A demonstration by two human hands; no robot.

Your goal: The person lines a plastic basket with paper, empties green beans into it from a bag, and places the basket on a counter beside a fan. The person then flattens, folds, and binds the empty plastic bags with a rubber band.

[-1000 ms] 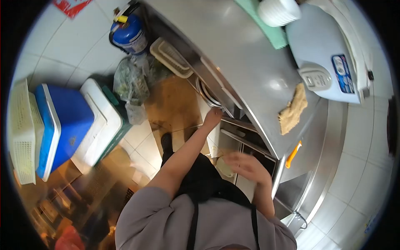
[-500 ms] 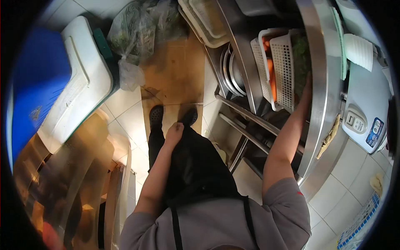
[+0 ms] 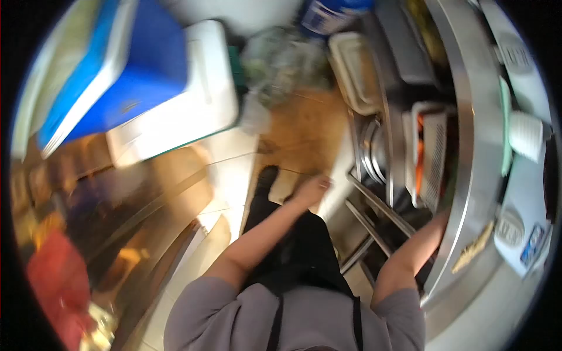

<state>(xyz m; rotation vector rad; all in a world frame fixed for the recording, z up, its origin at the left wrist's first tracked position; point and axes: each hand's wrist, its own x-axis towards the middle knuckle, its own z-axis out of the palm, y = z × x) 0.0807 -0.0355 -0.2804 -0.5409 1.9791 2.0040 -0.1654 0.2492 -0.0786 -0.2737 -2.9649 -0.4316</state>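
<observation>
My left hand hangs above the floor in front of my legs, its fingers curled together; blur hides whether anything is in it. My right forearm reaches under the steel counter, and the hand at its end is mostly hidden behind the counter's edge. Nearest to it is a white perforated basket on the shelf, beside orange carrots. Steel plates or lids stand upright left of the basket.
A blue box and a white lidded box stand at the left, near bagged greens. A beige tray leans by the shelf. A brown cloth, white stacked containers and a scale are on the counter.
The view swung down to the shelf, then shifted left. My left hand left the steel plates and now hangs over the floor; my right hand has gone from above the floor to under the counter.
</observation>
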